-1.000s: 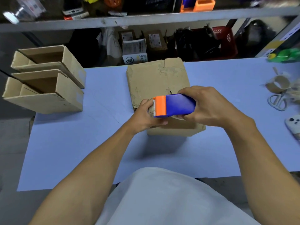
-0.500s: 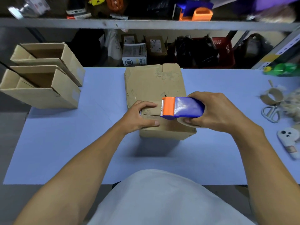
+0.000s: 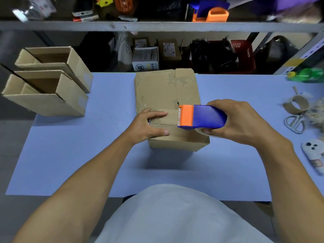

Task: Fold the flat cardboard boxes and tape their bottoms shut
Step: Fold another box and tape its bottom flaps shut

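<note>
A folded cardboard box (image 3: 175,139) stands bottom-up in the middle of the blue table (image 3: 87,155). A flat cardboard sheet (image 3: 164,88) lies just behind it. My left hand (image 3: 149,124) presses down on the left end of the box's closed flaps, fingers straight. My right hand (image 3: 236,120) grips a blue and orange tape dispenser (image 3: 201,117) held over the right half of the box. A strip of tape runs from under my left fingers to the dispenser's orange head.
Two folded boxes (image 3: 47,92) lie on their sides at the table's left edge. At the right are an empty tape core (image 3: 296,106), scissors (image 3: 294,121), a white case (image 3: 313,155) and a green bottle (image 3: 306,75). Cluttered shelves stand behind.
My right hand has pulled the dispenser rightward across the box, laying tape over the seam. My left hand stayed on the tape's left end.
</note>
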